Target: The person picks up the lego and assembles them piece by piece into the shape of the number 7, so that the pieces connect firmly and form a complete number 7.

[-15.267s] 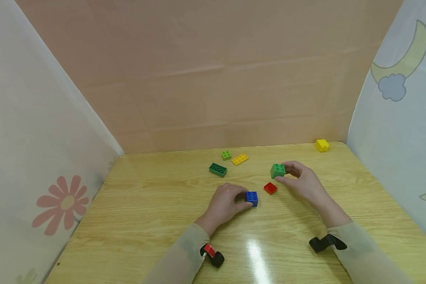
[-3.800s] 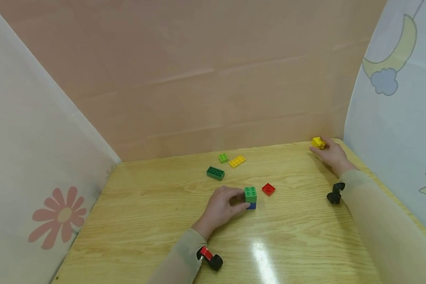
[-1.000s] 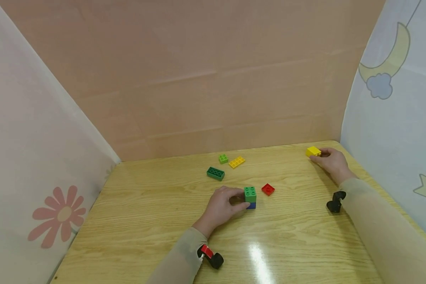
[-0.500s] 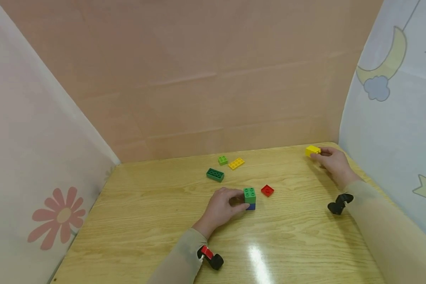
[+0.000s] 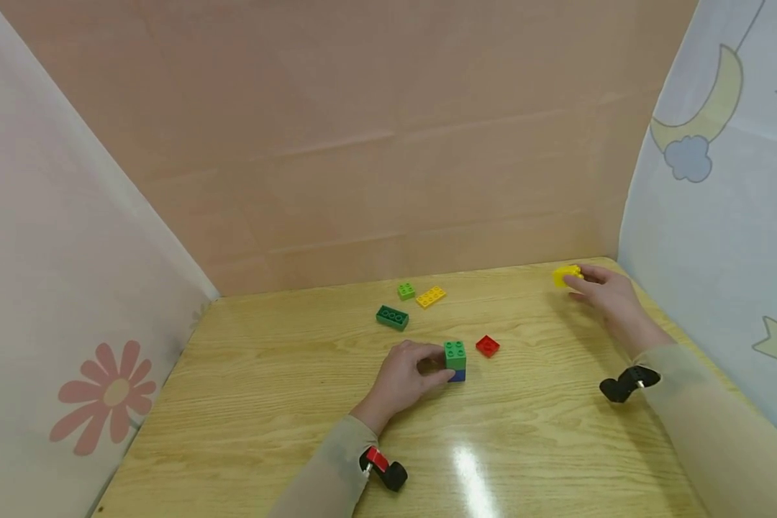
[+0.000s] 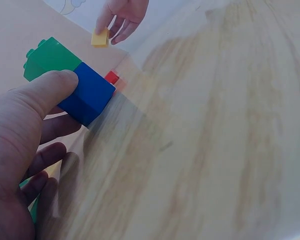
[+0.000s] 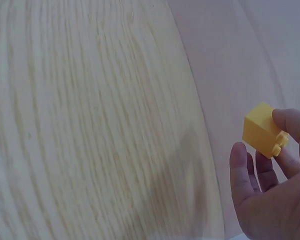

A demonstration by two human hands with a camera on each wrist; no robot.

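My left hand [image 5: 404,375] pinches a two-brick stack between thumb and fingers near the middle of the table. The stack is a green toy brick [image 5: 455,352] on top of a blue toy brick [image 6: 87,94]; in the head view most of the blue one is hidden. At the back right, my right hand [image 5: 611,296] pinches a yellow toy brick [image 7: 262,130] and holds it raised over the table, its studs turned sideways toward the palm. A red flat brick [image 5: 488,346] lies just right of the stack, hollow side up.
Farther back on the wooden table [image 5: 265,388] lie a dark green brick [image 5: 392,317] with its hollow side up, a small lime brick [image 5: 406,291] and a flat yellow-orange plate [image 5: 431,296]. A plain backdrop [image 5: 375,180] rises behind the table, with printed cloths at both sides.
Much earlier the green brick was in my right hand; now it sits on the blue one. My right hand has since taken the yellow brick from the back right corner, tilting and lifting it slightly.
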